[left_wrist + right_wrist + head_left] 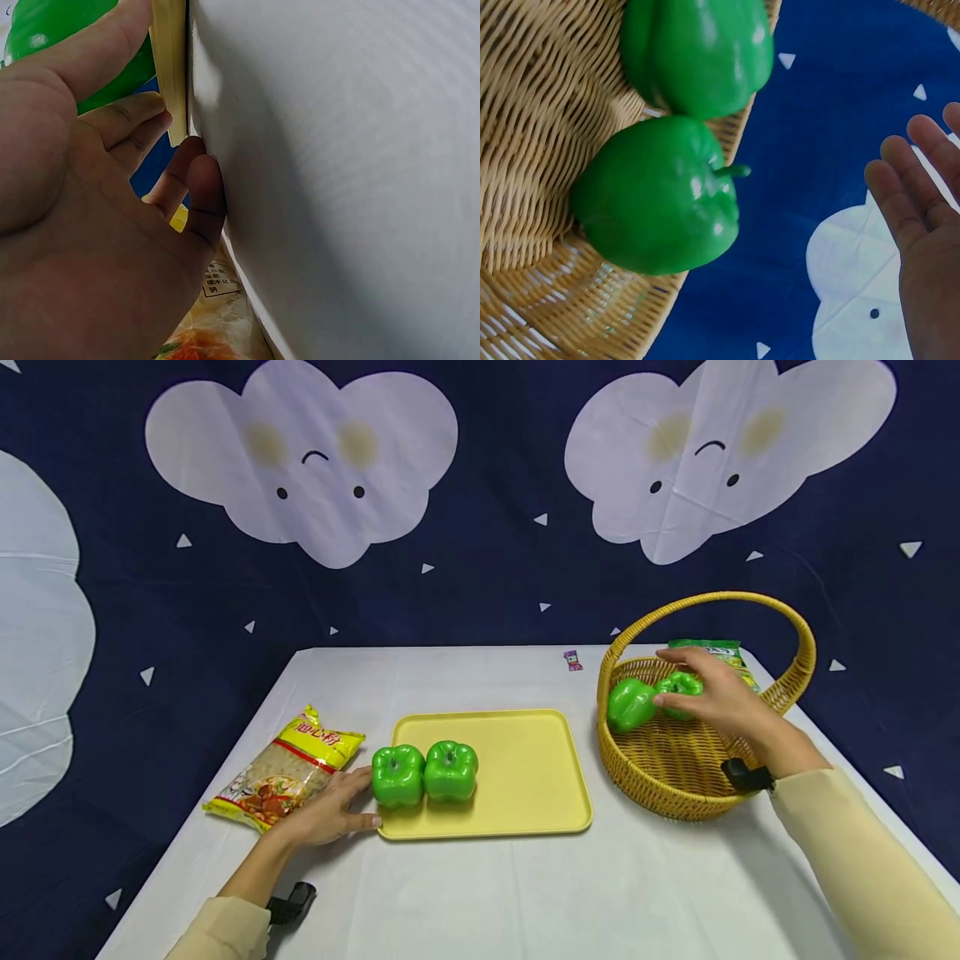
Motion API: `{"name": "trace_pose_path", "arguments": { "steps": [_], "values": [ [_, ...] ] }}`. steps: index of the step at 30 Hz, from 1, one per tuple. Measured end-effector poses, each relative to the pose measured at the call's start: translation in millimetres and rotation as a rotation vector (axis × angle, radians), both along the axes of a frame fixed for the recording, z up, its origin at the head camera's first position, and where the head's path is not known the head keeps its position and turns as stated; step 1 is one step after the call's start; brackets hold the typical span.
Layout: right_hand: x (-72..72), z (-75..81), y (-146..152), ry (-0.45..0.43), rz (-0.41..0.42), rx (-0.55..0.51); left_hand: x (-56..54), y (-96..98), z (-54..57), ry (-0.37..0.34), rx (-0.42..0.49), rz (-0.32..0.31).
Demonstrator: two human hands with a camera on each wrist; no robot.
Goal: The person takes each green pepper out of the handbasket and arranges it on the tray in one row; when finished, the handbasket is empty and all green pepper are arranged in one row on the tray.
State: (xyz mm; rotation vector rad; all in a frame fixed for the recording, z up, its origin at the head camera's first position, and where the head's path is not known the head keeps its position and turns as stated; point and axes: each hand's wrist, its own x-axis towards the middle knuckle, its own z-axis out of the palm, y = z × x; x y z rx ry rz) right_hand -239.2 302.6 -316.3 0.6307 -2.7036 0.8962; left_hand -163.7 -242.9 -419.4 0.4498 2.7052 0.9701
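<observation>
A yellow tray [525, 777] holds two green bell peppers [397, 776] side by side at its left end. My left hand [327, 810] is at the tray's left edge, fingers loosely bent, with thumb and fingertips by the rim. In the left wrist view the tray's edge [172, 67] runs close to the fingertips. Two more green bell peppers [632, 705] lie at the back of a wicker basket [671, 768]. My right hand [716, 693] hovers over that basket, under its handle. The right wrist view shows its fingers [900, 199] extended, apart from the pepper [656, 199].
A yellow-and-clear food packet [288, 768] lies left of the tray, beside my left hand. Behind the basket is a green packet [716, 652]. A small purple-pink wrapper [573, 661] lies near the back edge of the white table [465, 902].
</observation>
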Motion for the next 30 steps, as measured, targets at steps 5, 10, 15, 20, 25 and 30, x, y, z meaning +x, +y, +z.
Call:
{"name": "trace_pose_path", "arguments": {
  "steps": [5,10,15,20,25,30],
  "values": [
    [-7.0,-1.8,5.9,-0.053,-0.054,0.03,-0.3,0.4,-1.2,-0.006,0.004,0.005],
    [-13.0,-4.0,11.4,-0.099,-0.081,0.066,-0.7,0.2,-1.5,0.002,-0.004,0.003],
    [-20.7,-7.3,18.4,-0.16,-0.09,0.086,-1.1,0.0,-1.6,0.004,-0.006,0.003],
    [-28.1,-12.7,26.2,-0.16,-0.089,0.129,-1.4,0.9,-1.0,0.003,-0.003,0.001],
    [-33.5,-19.7,33.3,-0.145,-0.074,0.163,-1.0,1.0,0.0,0.0,-0.004,0.001],
    [-37.7,-25.9,36.9,-0.152,-0.073,0.172,-0.9,0.4,-0.3,0.004,-0.005,-0.002]
  ]
}}
